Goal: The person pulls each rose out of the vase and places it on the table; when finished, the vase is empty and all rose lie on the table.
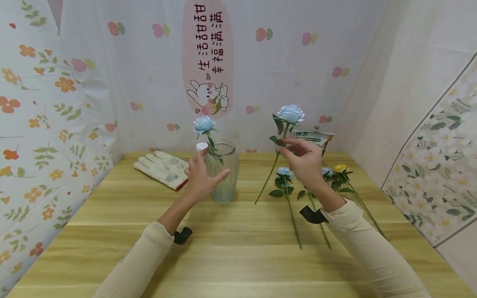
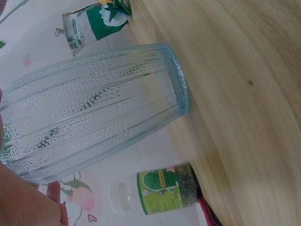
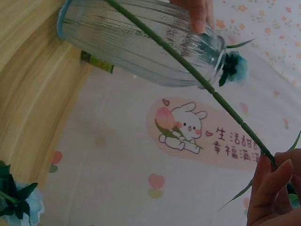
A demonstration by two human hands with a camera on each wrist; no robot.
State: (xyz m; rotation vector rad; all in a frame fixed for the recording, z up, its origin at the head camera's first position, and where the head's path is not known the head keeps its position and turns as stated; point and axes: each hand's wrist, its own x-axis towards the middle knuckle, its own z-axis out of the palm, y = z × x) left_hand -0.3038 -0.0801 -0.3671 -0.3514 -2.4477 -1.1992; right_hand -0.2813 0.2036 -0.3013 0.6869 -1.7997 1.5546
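Note:
A ribbed clear glass vase [image 1: 228,182] stands upright on the table, with one light-blue artificial rose [image 1: 204,124] in its mouth. My left hand [image 1: 201,176] holds the vase's left side, thumb across the front; in the left wrist view fingertips [image 2: 53,192] show past the glass. Between thumb and fingers, my right hand [image 1: 303,159] pinches the green stem of another light-blue rose [image 1: 290,114]. That rose is in the air right of the vase, bloom up, its stem slanting down to the left. In the right wrist view the stem [image 3: 188,66] crosses in front of the vase.
Two blue roses [image 1: 285,173] [image 1: 326,172] and a yellow rose [image 1: 340,168] lie on the table at right. Behind my right hand stands a clipped packet [image 1: 313,135]. A white-capped bottle [image 2: 162,189] and a work glove [image 1: 162,167] are left of the vase.

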